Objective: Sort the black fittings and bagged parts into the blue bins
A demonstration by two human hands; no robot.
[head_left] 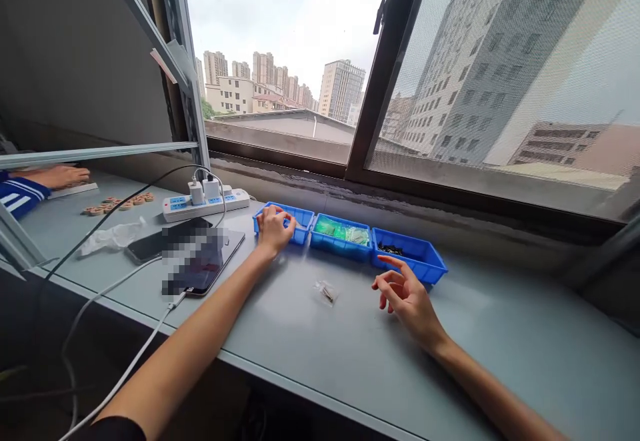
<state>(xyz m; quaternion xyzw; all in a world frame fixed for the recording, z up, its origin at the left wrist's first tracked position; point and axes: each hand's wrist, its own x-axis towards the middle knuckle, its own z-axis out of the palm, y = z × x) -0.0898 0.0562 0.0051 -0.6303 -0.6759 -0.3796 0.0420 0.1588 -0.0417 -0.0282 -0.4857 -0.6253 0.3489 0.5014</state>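
Observation:
My left hand (275, 230) is at the left blue bin (302, 236), its thumb and fingers closed together over the bin. What it pinches, if anything, I cannot make out. The middle blue bin (340, 248) holds green and clear small packets (331, 229). Black small parts (390, 249) lie in the right blue bin (425, 269). Just in front of that bin, my right hand (407, 301) hovers over the table with fingers apart and bent, holding nothing. Between my hands lies a small clear bag (326, 292) with thin metal pieces inside.
A power strip (205, 206) with plugs stands left of the bins. Two phones (173, 238) (210, 271), a laptop-like grey slab (233, 244), white cables (135, 354) and crumpled plastic (113, 236) lie there. Another person's hand (55, 177) is beyond the metal frame (100, 154), near round wooden pieces (117, 204).

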